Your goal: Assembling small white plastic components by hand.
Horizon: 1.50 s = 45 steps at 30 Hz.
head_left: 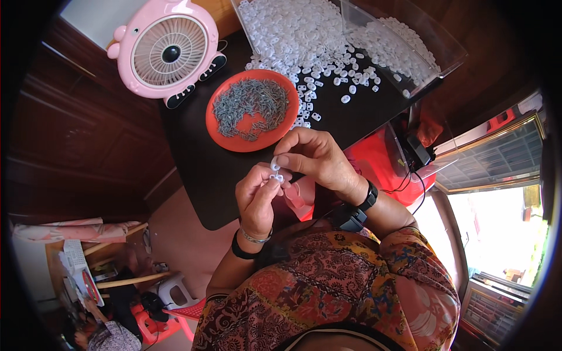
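My left hand (257, 198) pinches a small white plastic piece (277, 178) between thumb and fingers, just past the table's near edge. Right above it, my right hand (316, 159) is closed on another white plastic piece (274, 164) between thumb and forefinger. The two pieces are close together; whether they are joined is too small to tell. Beyond my hands, an orange plate (215, 132) bears a heap of small grey screws (249, 104). White oval pieces with holes (301, 29) lie heaped at the far side and spill over the dark table (196, 169).
A clear plastic box (451, 61) holds more white pieces at the far right. At the far left stands a pink fan (171, 54). A red container (380, 164) is beside the table on the right. Another person (114, 336) is at the lower left, near stools (175, 291).
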Each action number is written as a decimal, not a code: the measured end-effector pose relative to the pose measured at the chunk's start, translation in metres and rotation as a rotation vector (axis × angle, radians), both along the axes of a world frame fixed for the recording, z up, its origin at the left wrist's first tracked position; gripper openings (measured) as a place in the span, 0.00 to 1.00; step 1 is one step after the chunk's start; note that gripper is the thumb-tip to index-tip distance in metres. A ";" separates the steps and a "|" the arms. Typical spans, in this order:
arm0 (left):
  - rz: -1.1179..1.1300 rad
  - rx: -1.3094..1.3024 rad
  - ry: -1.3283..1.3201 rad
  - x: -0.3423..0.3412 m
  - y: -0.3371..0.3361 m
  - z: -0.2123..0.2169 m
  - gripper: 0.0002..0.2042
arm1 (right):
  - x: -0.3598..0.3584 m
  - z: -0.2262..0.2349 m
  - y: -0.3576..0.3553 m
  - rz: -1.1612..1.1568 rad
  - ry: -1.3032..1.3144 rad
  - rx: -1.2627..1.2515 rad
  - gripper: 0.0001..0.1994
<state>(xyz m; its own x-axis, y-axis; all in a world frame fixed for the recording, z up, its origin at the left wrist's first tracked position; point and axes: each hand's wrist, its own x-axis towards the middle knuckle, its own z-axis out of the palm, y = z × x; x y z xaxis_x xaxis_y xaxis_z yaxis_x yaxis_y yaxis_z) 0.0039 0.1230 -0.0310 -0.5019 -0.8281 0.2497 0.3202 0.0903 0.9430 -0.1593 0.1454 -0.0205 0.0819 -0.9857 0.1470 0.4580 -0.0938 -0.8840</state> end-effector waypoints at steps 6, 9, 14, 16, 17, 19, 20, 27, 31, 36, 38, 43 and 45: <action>0.031 0.061 -0.020 0.003 -0.001 -0.001 0.07 | -0.004 -0.008 0.002 -0.012 0.095 -0.018 0.04; 0.061 0.071 -0.126 0.004 0.000 0.000 0.07 | -0.006 -0.004 0.005 -0.072 0.141 0.072 0.04; 0.085 0.101 -0.235 0.001 0.002 -0.005 0.07 | -0.003 -0.008 0.007 -0.170 0.028 0.134 0.04; 0.102 0.080 -0.247 -0.001 0.003 -0.005 0.07 | -0.002 -0.010 0.009 -0.167 0.035 0.148 0.04; 0.099 0.081 -0.251 -0.002 0.003 -0.004 0.07 | -0.001 -0.010 0.010 -0.162 0.046 0.160 0.04; 0.110 0.069 -0.291 -0.002 0.003 -0.004 0.07 | 0.001 -0.014 0.010 -0.177 0.034 0.133 0.04; 0.108 0.071 -0.294 -0.001 0.003 -0.004 0.07 | 0.002 -0.016 0.010 -0.190 0.026 0.105 0.04; 0.119 0.068 -0.298 -0.001 0.004 -0.005 0.07 | 0.004 -0.022 0.011 -0.197 0.065 0.039 0.04; 0.130 0.083 -0.307 -0.001 0.004 -0.004 0.07 | 0.007 -0.021 0.014 -0.244 0.180 -0.006 0.07; 0.121 0.059 -0.334 0.001 0.004 -0.005 0.07 | 0.002 -0.019 0.014 -0.221 0.288 -0.035 0.08; 0.114 0.042 -0.344 0.001 0.004 -0.005 0.07 | 0.001 -0.019 0.014 -0.186 0.187 0.031 0.07; 0.113 0.047 -0.335 0.000 0.004 -0.004 0.07 | -0.004 -0.019 0.012 -0.115 -0.008 0.150 0.06; 0.114 0.048 -0.335 -0.001 0.005 -0.003 0.07 | -0.006 -0.019 0.012 -0.093 -0.067 0.190 0.05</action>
